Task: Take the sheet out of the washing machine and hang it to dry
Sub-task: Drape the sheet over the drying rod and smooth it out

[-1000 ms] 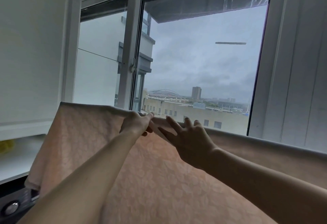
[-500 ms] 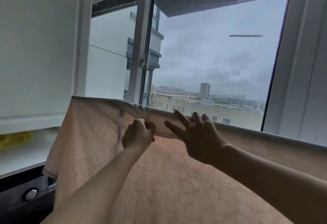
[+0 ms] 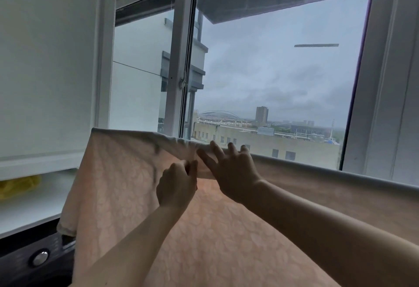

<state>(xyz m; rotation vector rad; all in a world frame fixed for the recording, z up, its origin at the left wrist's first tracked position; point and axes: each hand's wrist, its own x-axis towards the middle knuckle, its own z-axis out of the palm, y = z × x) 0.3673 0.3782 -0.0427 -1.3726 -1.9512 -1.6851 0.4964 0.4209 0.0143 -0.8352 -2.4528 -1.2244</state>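
A pale pink patterned sheet (image 3: 118, 173) hangs draped over a horizontal line or rail in front of the window, filling the lower middle and right of the view. Its top edge runs from upper left down to the right. My left hand (image 3: 176, 187) pinches a fold of the sheet just below the top edge. To its right, my right hand (image 3: 231, 173) lies against the cloth with straight, spread fingers reaching the top edge. The rail itself is hidden under the cloth.
A dark washing machine panel with a round silver button (image 3: 40, 258) sits at the lower left under a white counter. A white cupboard (image 3: 45, 59) stands on the left, a yellow thing (image 3: 18, 185) beneath it. The window frame (image 3: 179, 59) rises behind the sheet.
My left hand has dropped from the sheet's top edge and now pinches a fold lower down. My right hand stays spread on the cloth. The view has shifted slightly left and down.
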